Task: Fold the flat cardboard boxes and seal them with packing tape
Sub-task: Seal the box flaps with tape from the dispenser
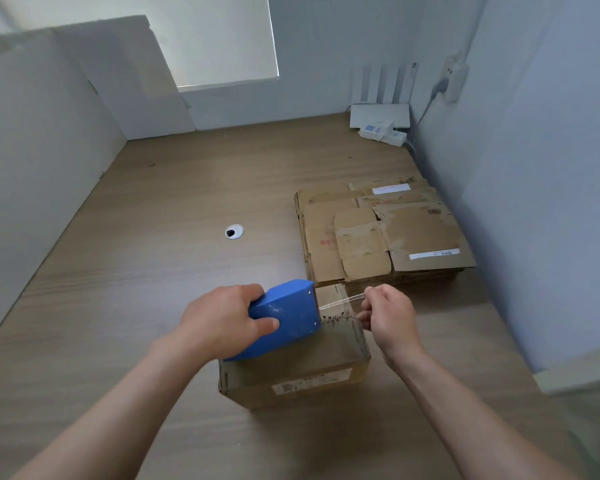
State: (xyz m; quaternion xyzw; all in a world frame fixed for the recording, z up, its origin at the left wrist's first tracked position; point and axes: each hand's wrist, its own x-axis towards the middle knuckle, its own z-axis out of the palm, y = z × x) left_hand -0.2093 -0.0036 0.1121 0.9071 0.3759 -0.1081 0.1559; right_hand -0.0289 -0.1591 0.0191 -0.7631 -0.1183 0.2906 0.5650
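Note:
A folded cardboard box (pixel 302 368) stands on the wooden desk near the front centre. Over its top, my left hand (pixel 219 323) grips a blue tape dispenser (pixel 286 317). A strip of clear packing tape (pixel 342 301) runs from the dispenser's toothed edge to the right. My right hand (pixel 387 318) pinches the free end of that tape just above the box's right side. A stack of flat cardboard boxes (pixel 381 233) lies further back on the right.
The desk (pixel 174 244) has a round cable hole (pixel 234 232) in its middle. A white router (pixel 380 112) and a power strip (pixel 383 131) sit in the back right corner. White foam boards (pixel 118 81) lean at the back left. Walls close in left and right.

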